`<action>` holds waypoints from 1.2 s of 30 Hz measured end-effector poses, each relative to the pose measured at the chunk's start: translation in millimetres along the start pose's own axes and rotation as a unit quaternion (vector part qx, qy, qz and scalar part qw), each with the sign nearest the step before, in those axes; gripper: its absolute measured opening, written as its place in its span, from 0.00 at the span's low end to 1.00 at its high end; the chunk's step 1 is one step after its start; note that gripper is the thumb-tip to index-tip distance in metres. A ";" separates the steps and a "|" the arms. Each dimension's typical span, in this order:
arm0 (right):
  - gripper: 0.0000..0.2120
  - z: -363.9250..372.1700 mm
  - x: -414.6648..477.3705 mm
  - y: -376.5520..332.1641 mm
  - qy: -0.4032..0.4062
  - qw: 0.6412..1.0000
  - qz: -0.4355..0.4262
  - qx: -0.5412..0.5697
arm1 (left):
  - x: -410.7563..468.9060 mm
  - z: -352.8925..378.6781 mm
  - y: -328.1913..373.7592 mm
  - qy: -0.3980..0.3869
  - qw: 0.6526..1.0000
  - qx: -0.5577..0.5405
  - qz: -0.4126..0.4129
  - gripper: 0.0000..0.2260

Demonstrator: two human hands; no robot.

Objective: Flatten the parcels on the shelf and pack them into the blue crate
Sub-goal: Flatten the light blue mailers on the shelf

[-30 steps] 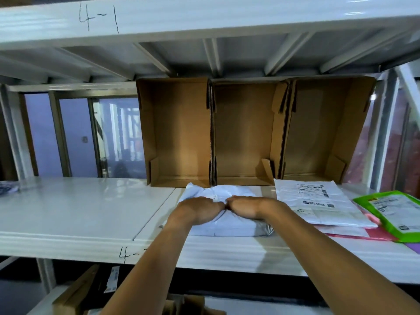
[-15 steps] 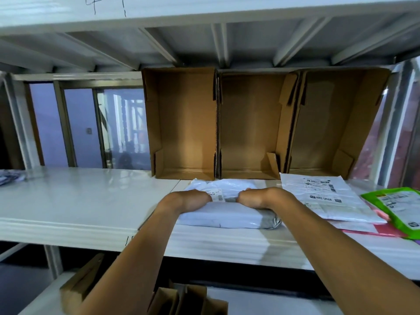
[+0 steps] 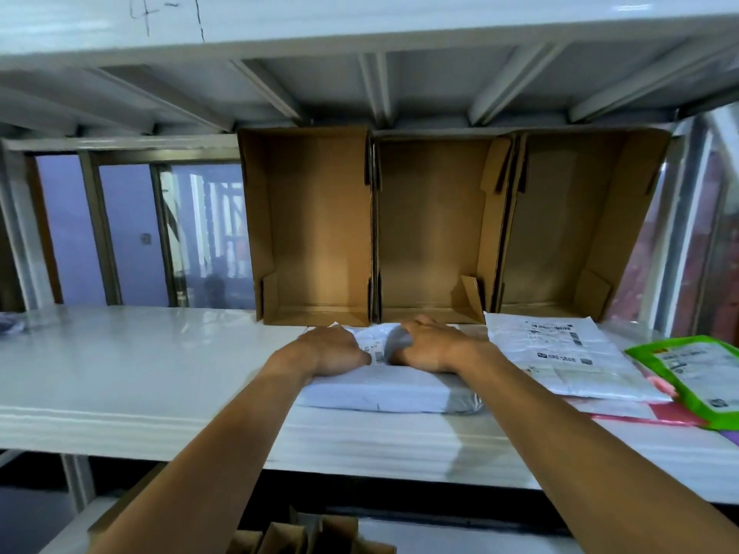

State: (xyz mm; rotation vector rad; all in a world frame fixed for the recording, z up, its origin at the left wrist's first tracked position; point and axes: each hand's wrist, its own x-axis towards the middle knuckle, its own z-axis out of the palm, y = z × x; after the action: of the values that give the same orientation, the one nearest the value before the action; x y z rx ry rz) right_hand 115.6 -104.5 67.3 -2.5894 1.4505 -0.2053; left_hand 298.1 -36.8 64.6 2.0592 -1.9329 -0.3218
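A puffy white plastic parcel (image 3: 384,389) lies on the white shelf (image 3: 140,365), near its front edge. Both of my hands rest on top of it and press down. My left hand (image 3: 332,351) lies palm down on the parcel's left half, fingers curled onto the label. My right hand (image 3: 432,347) covers the right half, its fingers closed around a bunched fold at the parcel's middle. To the right lie a flat white parcel (image 3: 560,353) with printed labels, a green parcel (image 3: 696,369), and a pink parcel (image 3: 648,415) under them. No blue crate is in view.
Three open cardboard boxes (image 3: 316,233) (image 3: 436,233) (image 3: 572,233) stand on their sides at the back of the shelf, just behind the parcel. The upper shelf (image 3: 360,22) hangs low overhead. Folded cardboard (image 3: 312,533) sits below the shelf's front edge.
My hands moved apart on the white parcel half a second ago and have come back toward its middle. The view has tilted down a little and moved closer.
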 end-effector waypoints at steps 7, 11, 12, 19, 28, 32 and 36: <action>0.37 8.9 25.0 5.6 -0.068 0.995 -0.067 -0.021 | 26.1 8.3 -14.8 -0.034 0.994 -0.076 0.076 0.18; 0.37 16.4 35.3 17.3 -0.113 0.992 -0.058 0.024 | 41.5 11.0 -23.6 -0.083 0.991 -0.057 0.088 0.23; 0.36 17.3 37.0 18.4 -0.117 0.991 -0.057 0.027 | 42.5 11.4 -24.3 -0.091 0.990 -0.061 0.088 0.24; 0.33 21.8 42.0 20.1 -0.116 0.993 -0.034 -0.020 | 56.9 21.5 -26.6 -0.105 0.993 -0.013 0.045 0.35; 0.34 24.4 45.7 25.1 -0.122 0.992 0.011 -0.024 | 60.4 20.9 -27.5 -0.115 0.993 0.041 0.006 0.37; 0.35 23.5 44.3 29.0 -0.115 0.992 0.039 -0.021 | 66.7 22.5 -36.3 -0.106 0.993 0.046 -0.028 0.43; 0.32 26.7 49.1 34.7 -0.115 0.991 0.061 -0.019 | 65.9 23.0 -38.0 -0.095 0.993 0.043 -0.054 0.47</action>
State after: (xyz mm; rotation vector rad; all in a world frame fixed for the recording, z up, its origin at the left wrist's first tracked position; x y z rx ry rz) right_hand 117.6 -162.2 35.8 -2.4452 1.5329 0.1352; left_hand 329.8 -102.0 32.0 2.2683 -1.9761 -0.4820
